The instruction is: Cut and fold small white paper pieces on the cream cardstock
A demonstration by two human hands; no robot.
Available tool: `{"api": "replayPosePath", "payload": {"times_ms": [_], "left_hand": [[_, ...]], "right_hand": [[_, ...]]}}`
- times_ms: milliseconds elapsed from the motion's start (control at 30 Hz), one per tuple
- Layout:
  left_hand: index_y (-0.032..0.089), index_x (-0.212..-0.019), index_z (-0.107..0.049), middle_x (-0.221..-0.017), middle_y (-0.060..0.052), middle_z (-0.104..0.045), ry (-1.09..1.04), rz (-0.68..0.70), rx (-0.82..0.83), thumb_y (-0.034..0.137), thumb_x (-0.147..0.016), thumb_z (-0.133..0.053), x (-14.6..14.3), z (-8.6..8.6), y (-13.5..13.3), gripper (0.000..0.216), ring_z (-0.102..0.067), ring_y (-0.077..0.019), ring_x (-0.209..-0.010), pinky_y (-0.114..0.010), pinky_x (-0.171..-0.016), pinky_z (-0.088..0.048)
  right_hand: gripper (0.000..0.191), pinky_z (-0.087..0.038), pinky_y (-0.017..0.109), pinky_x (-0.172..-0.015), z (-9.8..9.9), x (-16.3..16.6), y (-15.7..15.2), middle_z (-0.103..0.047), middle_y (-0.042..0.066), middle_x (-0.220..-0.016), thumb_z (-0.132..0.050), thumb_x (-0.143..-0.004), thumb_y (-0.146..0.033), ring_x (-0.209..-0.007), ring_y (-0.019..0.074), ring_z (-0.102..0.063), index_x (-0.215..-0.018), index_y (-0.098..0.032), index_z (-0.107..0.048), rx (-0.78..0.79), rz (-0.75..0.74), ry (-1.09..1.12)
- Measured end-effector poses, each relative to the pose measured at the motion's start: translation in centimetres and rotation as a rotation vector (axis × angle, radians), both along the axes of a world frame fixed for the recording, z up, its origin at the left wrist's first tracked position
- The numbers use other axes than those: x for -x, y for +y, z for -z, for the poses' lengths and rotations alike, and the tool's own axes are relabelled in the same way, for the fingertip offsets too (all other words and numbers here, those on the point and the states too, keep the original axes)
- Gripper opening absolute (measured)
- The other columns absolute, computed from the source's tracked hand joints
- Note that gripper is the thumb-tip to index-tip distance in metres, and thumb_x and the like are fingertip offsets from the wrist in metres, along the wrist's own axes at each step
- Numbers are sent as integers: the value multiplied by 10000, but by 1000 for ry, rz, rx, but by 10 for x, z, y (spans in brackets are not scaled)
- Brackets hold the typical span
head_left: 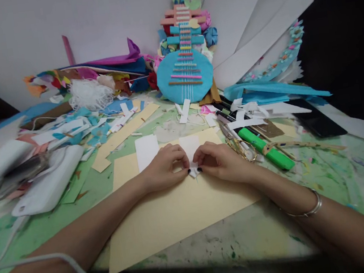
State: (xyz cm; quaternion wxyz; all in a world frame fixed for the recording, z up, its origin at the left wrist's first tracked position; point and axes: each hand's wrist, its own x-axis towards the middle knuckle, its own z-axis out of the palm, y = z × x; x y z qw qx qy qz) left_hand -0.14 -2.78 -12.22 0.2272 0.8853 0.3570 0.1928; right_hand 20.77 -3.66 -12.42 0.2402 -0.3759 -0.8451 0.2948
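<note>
My left hand (166,168) and my right hand (221,160) meet over a small white paper piece (191,151), fingers curled and pinching its lower edge between them. The paper lies on a large cream sheet (172,214) spread across the paint-stained table (266,233). A second white rectangle (146,150) rests just left of the pinched piece. A silver bangle (309,209) circles my right wrist.
Gold-handled scissors (237,144) and a green highlighter (265,148) lie right of my right hand. A blue paper guitar model (184,70) stands at the back wall. Coloured scraps pile up at back left; white devices (49,182) sit left; a dark phone (318,122) sits right.
</note>
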Motion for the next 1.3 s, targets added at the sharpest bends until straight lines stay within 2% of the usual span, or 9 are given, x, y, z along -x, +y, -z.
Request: {"api": "replayPosePath", "payload": {"times_ms": [167,367,567,767,1000,1300], "left_hand": [[163,-763,-586,-834,-25,-579,-22,17,-66,115,-730,-554,-2,0,-2,67,-494,-163,-820,-306,-775,-393],[157,-773,-606,-789,-36,-592,-33,82,-235,76,-787,-515,-1,0,-10,123,-481,-167,-835,-305,-767,-399],[144,-935,-631,-905,-73,-637,130,187,-467,143,-895,-461,2,1,-21,174,-488,-192,-901,-352,-786,-408],[70,-1037,-595,-977,-137,-623,359,178,-609,100,-902,-410,1,-2,-39,231,-520,-227,-917,-374,-747,-446],[18,-1074,-582,-995,-181,-639,321,191,-737,69,-874,-449,4,1,-47,247,-562,-265,-941,-404,-748,-475],[14,-1057,-585,-1031,-200,-633,250,194,-693,81,-879,-441,4,4,-49,239,-555,-295,-1029,-437,-801,-495]], "right_hand": [[173,-429,255,-690,-3,0,-1,-615,39,-821,-554,-746,-55,-752,131,-566,-866,-170,-601,-29,-1,-22],[174,-432,259,-701,-3,1,-1,-604,43,-850,-558,-744,-58,-729,122,-562,-871,-168,-602,-21,11,-28],[168,-422,256,-703,1,0,0,-607,34,-823,-564,-741,-64,-766,133,-555,-856,-179,-603,-34,12,-17],[168,-399,257,-684,-1,1,-1,-609,34,-794,-559,-726,-48,-774,144,-536,-815,-175,-623,-49,23,-35],[174,-386,251,-668,-1,2,1,-608,18,-723,-564,-707,-21,-782,151,-521,-750,-179,-621,-49,4,-12],[173,-384,251,-658,1,1,1,-615,13,-710,-552,-713,-33,-763,146,-522,-756,-179,-636,-45,6,7]]}}
